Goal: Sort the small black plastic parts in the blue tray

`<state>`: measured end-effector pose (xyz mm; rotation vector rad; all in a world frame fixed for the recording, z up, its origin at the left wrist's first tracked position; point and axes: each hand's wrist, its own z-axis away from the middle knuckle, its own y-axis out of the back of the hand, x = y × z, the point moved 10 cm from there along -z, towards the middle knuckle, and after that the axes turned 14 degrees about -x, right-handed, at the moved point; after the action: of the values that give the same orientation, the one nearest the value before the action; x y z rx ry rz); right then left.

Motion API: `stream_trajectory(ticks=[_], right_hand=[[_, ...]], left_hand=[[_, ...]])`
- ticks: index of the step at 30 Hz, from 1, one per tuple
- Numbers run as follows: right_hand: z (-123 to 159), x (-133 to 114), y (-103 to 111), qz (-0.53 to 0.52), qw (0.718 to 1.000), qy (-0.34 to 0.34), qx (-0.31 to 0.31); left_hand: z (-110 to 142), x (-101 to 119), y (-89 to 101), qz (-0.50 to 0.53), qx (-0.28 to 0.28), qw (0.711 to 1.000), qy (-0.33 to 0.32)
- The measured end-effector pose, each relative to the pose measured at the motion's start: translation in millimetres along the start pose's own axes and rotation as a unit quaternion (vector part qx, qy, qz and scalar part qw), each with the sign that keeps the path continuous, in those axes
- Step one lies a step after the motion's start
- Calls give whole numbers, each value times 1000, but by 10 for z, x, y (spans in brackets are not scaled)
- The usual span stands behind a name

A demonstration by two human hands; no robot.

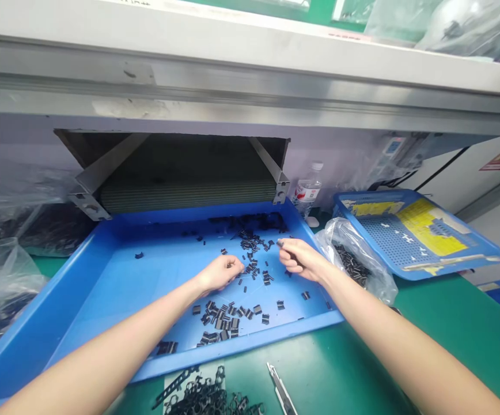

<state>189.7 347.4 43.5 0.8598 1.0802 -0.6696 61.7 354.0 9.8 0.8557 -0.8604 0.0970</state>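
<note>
A shallow blue plastic tray point(241, 358) lies on the bench, with many small black rectangular parts point(219, 323) scattered over its floor. They bunch near the front and in a dark line along the back wall. My left hand point(219, 274) rests low among the parts at the tray's centre, its fingers bunched; I cannot tell whether it holds anything. My right hand point(302, 260) hovers just to the right with its fingers curled, and a small dark piece point(281, 244) shows at the fingertips.
A clear bag of black parts point(353, 265) and a perforated blue tray point(414, 236) sit to the right, near a water bottle point(308, 190). A metal tool point(281, 389) and a heap of black rings point(202, 395) lie on the green bench point(362, 369). A roller opening point(185, 173) stands behind.
</note>
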Motion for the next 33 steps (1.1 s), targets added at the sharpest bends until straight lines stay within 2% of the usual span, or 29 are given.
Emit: stream_trajectory(ticks=[2,5,8,11,14,17,20,23,27,30,33], right_hand=[[24,-73,128,-56,997,32,41],[41,-90,218,-89,992,46,80],[17,11,228,-62,993,20,103],[-32,148,183,16,994,-33,104],[-86,171,99,130,986,-58,82],[-131,127,3,222,972,-56,49],[-163,146,-62,275,959,-69,27],[-193,201,-104,295,952,-83,22],[-225,206,-145,260,963,-72,30],[-197,128,-112,178,982,-48,36],[-109,-48,-2,84,995,1,50]], left_hand=[[-26,69,22,-18,15,1000,-19],[-133,272,-110,-59,13,996,-59],[-238,412,-299,-85,3,994,-74],[-260,419,-348,-67,7,994,-83],[-214,324,-247,-1,4,996,-95],[-171,201,-62,104,0,991,-89],[-156,149,144,206,24,974,-87],[-163,134,284,264,59,958,-90],[-190,51,282,261,67,961,-67],[-209,-5,233,208,66,975,-48],[-243,32,198,144,82,984,-58]])
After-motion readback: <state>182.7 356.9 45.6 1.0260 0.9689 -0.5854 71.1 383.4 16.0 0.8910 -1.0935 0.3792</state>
